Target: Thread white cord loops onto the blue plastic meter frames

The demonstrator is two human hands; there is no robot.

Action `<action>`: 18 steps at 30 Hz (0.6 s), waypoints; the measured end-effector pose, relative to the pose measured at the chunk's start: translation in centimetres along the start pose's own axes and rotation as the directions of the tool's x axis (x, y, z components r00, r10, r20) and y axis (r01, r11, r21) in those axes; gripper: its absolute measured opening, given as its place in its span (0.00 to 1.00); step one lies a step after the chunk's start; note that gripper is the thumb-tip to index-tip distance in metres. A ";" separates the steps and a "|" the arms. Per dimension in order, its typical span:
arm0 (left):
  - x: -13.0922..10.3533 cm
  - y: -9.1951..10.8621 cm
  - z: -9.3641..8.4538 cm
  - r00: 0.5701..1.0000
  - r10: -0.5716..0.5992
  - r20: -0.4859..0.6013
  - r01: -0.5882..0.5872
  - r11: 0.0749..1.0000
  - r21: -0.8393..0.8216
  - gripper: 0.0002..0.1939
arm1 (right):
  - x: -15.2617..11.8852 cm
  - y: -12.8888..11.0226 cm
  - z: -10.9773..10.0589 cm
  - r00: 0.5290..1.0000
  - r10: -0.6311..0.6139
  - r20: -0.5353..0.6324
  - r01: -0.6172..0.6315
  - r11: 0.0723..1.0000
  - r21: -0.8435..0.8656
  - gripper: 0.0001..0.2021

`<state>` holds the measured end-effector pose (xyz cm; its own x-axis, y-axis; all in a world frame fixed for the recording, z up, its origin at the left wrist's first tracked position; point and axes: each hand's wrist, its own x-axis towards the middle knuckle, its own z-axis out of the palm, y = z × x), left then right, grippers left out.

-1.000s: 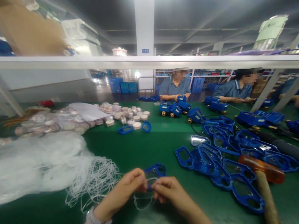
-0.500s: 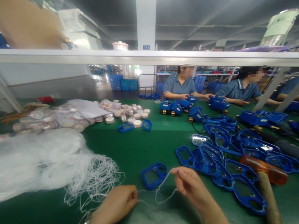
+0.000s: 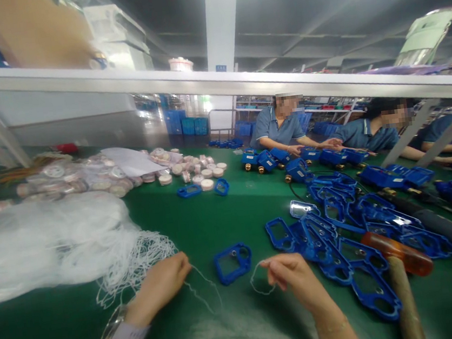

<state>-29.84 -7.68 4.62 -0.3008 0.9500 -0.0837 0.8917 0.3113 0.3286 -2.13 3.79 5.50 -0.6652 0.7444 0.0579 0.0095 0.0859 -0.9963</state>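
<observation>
My left hand (image 3: 163, 281) is closed in a pinch on a thin white string (image 3: 206, 280), whose two loose strands trail to the right over the green table. Opposite it, my right hand (image 3: 293, 277) pinches another stretch of white string (image 3: 255, 285), which curves in a small loop beside the fingertips. Between the hands, slightly farther off, a blue plastic frame (image 3: 238, 275) with a clear window and a round hole lies flat, touched by neither hand. A tangled heap of white strings (image 3: 138, 261) sits just behind my left hand.
Several blue frames (image 3: 374, 288) are piled at right, with an orange-headed mallet (image 3: 401, 253) against them. Clear plastic bags (image 3: 47, 244) lie left, white tape-like rolls (image 3: 207, 184) behind. A shelf (image 3: 183, 84) crosses above. Co-workers (image 3: 278, 125) handle blue brass-fitted units (image 3: 296, 168).
My left hand has drawn back to the left and up, toward the string heap. The string that spanned both hands now shows as separate pieces. My right hand has shifted slightly right.
</observation>
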 end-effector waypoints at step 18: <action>-3.5 5.4 2.6 0.938 0.299 0.176 -0.299 0.954 -0.029 0.06 | 0.5 1.3 3.8 0.974 0.070 0.216 0.020 0.923 -0.385 0.11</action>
<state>-23.07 -9.21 4.20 0.0436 0.9884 -0.1454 0.9307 0.0127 0.3656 -5.29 1.78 3.97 -0.8083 0.5881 -0.0268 0.2836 0.3490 -0.8932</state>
